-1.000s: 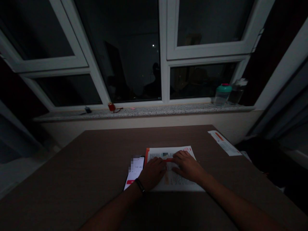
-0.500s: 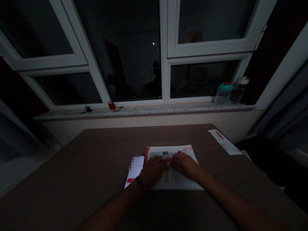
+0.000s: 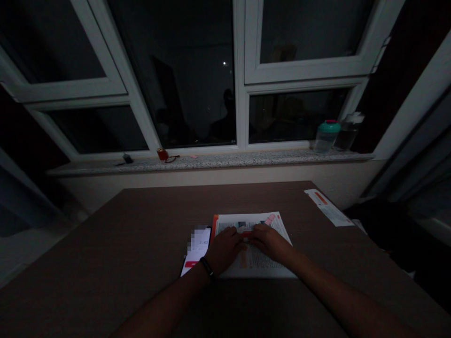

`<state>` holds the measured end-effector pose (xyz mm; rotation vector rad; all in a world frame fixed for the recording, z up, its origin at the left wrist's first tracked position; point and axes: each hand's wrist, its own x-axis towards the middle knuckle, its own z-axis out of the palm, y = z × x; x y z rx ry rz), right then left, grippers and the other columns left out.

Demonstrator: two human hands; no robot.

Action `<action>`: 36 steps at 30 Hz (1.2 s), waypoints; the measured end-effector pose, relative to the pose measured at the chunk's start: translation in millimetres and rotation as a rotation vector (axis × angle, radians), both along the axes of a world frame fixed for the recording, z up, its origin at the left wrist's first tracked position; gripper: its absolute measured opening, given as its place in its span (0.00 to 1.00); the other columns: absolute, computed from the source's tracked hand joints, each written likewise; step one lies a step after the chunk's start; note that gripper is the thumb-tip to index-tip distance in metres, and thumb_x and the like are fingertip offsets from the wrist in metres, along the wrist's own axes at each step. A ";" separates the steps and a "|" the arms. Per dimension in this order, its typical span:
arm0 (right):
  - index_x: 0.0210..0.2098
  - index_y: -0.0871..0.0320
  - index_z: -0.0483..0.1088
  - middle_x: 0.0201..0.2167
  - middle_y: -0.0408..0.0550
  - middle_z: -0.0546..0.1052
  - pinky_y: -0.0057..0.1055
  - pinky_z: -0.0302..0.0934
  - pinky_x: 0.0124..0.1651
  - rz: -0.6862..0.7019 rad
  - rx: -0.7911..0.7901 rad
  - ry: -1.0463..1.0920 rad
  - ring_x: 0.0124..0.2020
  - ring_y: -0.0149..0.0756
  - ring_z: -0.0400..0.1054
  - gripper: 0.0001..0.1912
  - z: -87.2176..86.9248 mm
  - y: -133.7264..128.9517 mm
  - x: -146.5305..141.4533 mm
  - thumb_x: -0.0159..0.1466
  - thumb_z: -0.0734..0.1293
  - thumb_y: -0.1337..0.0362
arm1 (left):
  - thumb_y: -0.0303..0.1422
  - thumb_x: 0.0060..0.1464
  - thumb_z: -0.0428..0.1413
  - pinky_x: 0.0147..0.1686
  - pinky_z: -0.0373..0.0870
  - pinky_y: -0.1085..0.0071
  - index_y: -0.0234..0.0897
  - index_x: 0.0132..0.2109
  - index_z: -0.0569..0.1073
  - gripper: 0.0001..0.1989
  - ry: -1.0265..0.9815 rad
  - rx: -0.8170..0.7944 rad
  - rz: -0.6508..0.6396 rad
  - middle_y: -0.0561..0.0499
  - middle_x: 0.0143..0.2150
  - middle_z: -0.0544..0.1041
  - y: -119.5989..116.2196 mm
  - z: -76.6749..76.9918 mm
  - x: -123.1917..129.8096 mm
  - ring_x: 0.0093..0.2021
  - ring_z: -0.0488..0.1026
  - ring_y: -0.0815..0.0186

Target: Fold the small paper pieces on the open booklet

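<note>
A printed sheet with an orange left edge lies on the table. Above its middle, my left hand and my right hand face each other with bent fingers. Between their fingertips they grip a small red, narrow object; the dim light and my fingers hide its kind. Something pale shows just behind it. A pink piece rests at the top right of the sheet, beyond my right hand. Left of the sheet, near my left wrist, lies a phone with its screen lit.
The brown table reaches to the wall below the window. Another paper lies at its right edge. On the stone sill stand a teal-lidded bottle, a clear bottle and a small red jar.
Both hands stay nearly in place around the red object, with only slight finger movement. The view has shifted a little, and the digits on the phone screen have advanced.
</note>
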<state>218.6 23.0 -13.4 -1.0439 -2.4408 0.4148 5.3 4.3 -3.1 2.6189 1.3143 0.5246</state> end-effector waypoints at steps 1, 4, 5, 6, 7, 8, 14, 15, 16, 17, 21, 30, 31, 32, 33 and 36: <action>0.41 0.58 0.74 0.35 0.48 0.73 0.29 0.59 0.41 -0.001 -0.018 0.026 0.39 0.36 0.68 0.07 -0.8 0.8 -0.6 0.68 0.63 0.64 | 0.31 0.64 0.53 0.43 0.64 0.68 0.38 0.43 0.74 0.05 -0.034 -0.022 0.017 0.49 0.42 0.71 0.6 -0.1 -0.2 0.43 0.69 0.62; 0.38 0.57 0.74 0.33 0.46 0.74 0.29 0.57 0.40 -0.033 -0.042 0.076 0.37 0.35 0.68 0.08 -2.1 2.3 -3.3 0.68 0.64 0.61 | 0.32 0.64 0.53 0.39 0.63 0.69 0.37 0.38 0.74 0.07 -0.130 -0.090 0.072 0.50 0.39 0.72 3.1 0.2 -0.6 0.41 0.69 0.63; 0.35 0.58 0.73 0.32 0.46 0.74 0.28 0.57 0.39 -0.059 -0.053 0.089 0.35 0.35 0.68 0.08 -2.3 2.6 -4.4 0.68 0.65 0.61 | 0.33 0.64 0.54 0.38 0.63 0.70 0.37 0.37 0.74 0.08 -0.148 -0.112 0.084 0.50 0.38 0.72 4.1 0.2 -0.5 0.40 0.70 0.63; 0.33 0.58 0.72 0.30 0.45 0.73 0.28 0.56 0.37 -0.089 -0.071 0.103 0.34 0.34 0.68 0.09 -2.5 2.9 -5.4 0.67 0.66 0.61 | 0.33 0.63 0.54 0.37 0.62 0.70 0.37 0.36 0.74 0.08 -0.158 -0.129 0.095 0.51 0.37 0.72 5.3 0.2 -0.4 0.39 0.70 0.63; 0.31 0.59 0.71 0.29 0.45 0.73 0.27 0.55 0.35 -0.117 -0.094 0.116 0.32 0.34 0.67 0.09 -2.7 3.3 -6.4 0.66 0.67 0.61 | 0.33 0.63 0.55 0.37 0.61 0.70 0.37 0.35 0.74 0.08 -0.160 -0.142 0.108 0.51 0.36 0.72 6.5 0.0 -0.1 0.38 0.70 0.64; 0.29 0.59 0.71 0.27 0.44 0.73 0.27 0.54 0.34 -0.140 -0.119 0.128 0.30 0.33 0.66 0.10 -2.9 3.7 -7.3 0.65 0.67 0.61 | 0.33 0.62 0.55 0.36 0.61 0.70 0.37 0.35 0.74 0.08 -0.159 -0.149 0.121 0.52 0.35 0.72 7.6 -0.3 0.2 0.37 0.70 0.64; 0.27 0.59 0.69 0.24 0.42 0.72 0.26 0.50 0.29 -0.209 -0.192 0.144 0.26 0.31 0.64 0.07 -5.1 7.1 -10.6 0.61 0.69 0.65 | 0.36 0.60 0.57 0.36 0.60 0.69 0.37 0.34 0.74 0.08 -0.145 -0.197 0.175 0.52 0.34 0.73 13.3 -2.3 2.0 0.36 0.70 0.63; 0.27 0.59 0.69 0.23 0.41 0.72 0.25 0.50 0.28 -0.212 -0.202 0.144 0.26 0.31 0.64 0.06 -5.3 7.6 -10.9 0.60 0.69 0.66 | 0.37 0.59 0.57 0.36 0.60 0.69 0.37 0.34 0.74 0.08 -0.141 -0.200 0.178 0.52 0.34 0.73 13.9 -2.1 2.2 0.36 0.70 0.63; 0.28 0.59 0.70 0.23 0.41 0.72 0.25 0.50 0.28 -0.211 -0.214 0.146 0.26 0.30 0.64 0.06 -5.3 8.0 -11.2 0.59 0.69 0.66 | 0.37 0.59 0.57 0.36 0.60 0.69 0.38 0.34 0.74 0.08 -0.135 -0.204 0.181 0.52 0.34 0.74 14.5 -1.8 2.4 0.37 0.70 0.63; 0.28 0.59 0.70 0.23 0.41 0.72 0.25 0.50 0.28 -0.207 -0.228 0.150 0.25 0.30 0.64 0.05 -5.2 8.2 -11.3 0.59 0.69 0.66 | 0.37 0.59 0.57 0.36 0.61 0.69 0.38 0.34 0.74 0.08 -0.132 -0.210 0.185 0.51 0.34 0.74 14.9 -1.4 2.6 0.37 0.71 0.63; 0.29 0.59 0.72 0.23 0.41 0.72 0.25 0.52 0.29 -0.176 -0.259 0.193 0.26 0.30 0.64 0.04 -4.3 7.6 -10.1 0.60 0.68 0.67 | 0.38 0.59 0.56 0.35 0.61 0.71 0.38 0.36 0.75 0.09 -0.174 -0.262 0.160 0.52 0.35 0.75 13.8 0.9 2.8 0.36 0.71 0.64; 0.32 0.58 0.75 0.30 0.44 0.73 0.27 0.55 0.36 -0.045 -0.135 0.172 0.33 0.33 0.67 0.03 -4.1 2.7 -4.4 0.62 0.68 0.66 | 0.39 0.57 0.58 0.36 0.62 0.71 0.39 0.36 0.76 0.09 -0.171 -0.243 0.124 0.52 0.35 0.75 6.9 1.1 0.8 0.37 0.71 0.63; 0.31 0.58 0.74 0.29 0.45 0.73 0.27 0.55 0.35 -0.069 -0.130 0.163 0.32 0.33 0.67 0.04 -4.6 3.1 -5.5 0.62 0.68 0.66 | 0.39 0.57 0.57 0.36 0.62 0.71 0.38 0.36 0.76 0.09 -0.167 -0.243 0.133 0.52 0.35 0.75 7.6 1.7 1.3 0.37 0.71 0.63; 0.29 0.59 0.73 0.28 0.45 0.73 0.27 0.54 0.34 -0.102 -0.131 0.153 0.31 0.33 0.67 0.06 -5.3 3.7 -6.9 0.62 0.68 0.65 | 0.39 0.58 0.56 0.36 0.63 0.70 0.38 0.36 0.75 0.10 -0.168 -0.250 0.143 0.52 0.35 0.76 8.5 2.3 1.9 0.37 0.72 0.63; 0.28 0.59 0.71 0.26 0.44 0.73 0.27 0.54 0.33 -0.139 -0.141 0.145 0.30 0.33 0.66 0.07 -6.1 4.4 -8.3 0.62 0.68 0.64 | 0.39 0.59 0.55 0.36 0.63 0.71 0.38 0.36 0.75 0.10 -0.172 -0.265 0.150 0.52 0.34 0.77 9.5 3.0 2.6 0.37 0.73 0.63; 0.28 0.59 0.70 0.24 0.43 0.72 0.25 0.51 0.29 -0.211 -0.192 0.144 0.26 0.31 0.65 0.08 -8.0 6.6 -11.6 0.62 0.69 0.63 | 0.39 0.61 0.53 0.36 0.64 0.70 0.37 0.37 0.74 0.10 -0.189 -0.310 0.165 0.51 0.34 0.79 12.5 4.4 4.3 0.37 0.74 0.62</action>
